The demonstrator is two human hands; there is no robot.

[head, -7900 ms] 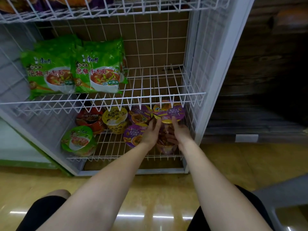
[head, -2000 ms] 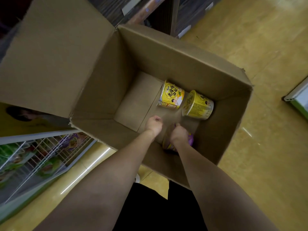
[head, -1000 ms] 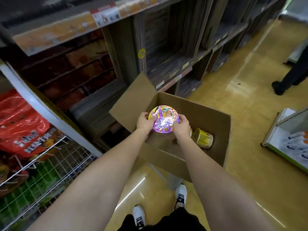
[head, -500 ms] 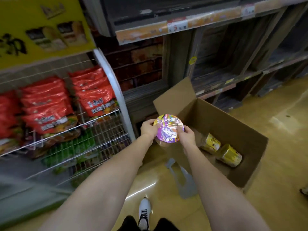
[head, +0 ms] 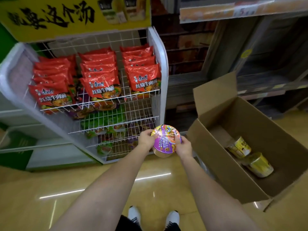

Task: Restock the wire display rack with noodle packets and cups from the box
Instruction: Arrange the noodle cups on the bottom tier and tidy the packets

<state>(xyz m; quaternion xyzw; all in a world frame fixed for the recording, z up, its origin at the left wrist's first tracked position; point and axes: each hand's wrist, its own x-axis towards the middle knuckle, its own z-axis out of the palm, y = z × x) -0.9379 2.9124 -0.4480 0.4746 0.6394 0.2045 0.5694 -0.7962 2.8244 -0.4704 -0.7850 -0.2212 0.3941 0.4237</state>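
Right now a purple noodle cup (head: pixel 166 141) sits in mid-air between both hands, its foil lid tilted up toward the person's face, just in front of the lower right corner of the wire display rack (head: pixel 160 67). The left hand (head: pixel 146 139) curls round the cup's left rim and the right hand (head: pixel 183 147) grips the right side, so neither is free.

Behind the cup, the rack's bottom shelf already carries other cups, blurred through the wire; a green one (head: pixel 104 148) shows near its left side. Green packets (head: pixel 106 119) fill the shelf above, and red noodle packets (head: pixel 100 87) stand in three rows on the top shelf.

To the right, the cardboard box (head: pixel 233 185) rests on the floor with its flaps open, and two yellow noodle cups (head: pixel 250 157) lie on their sides against its far wall.

To place this cup well, I'd judge the person should crouch, keep both hands on the rim, slide it under the wire front of the bottom shelf toward the right edge, and set it beside the other purple cups with its lid facing outward so the label reads.
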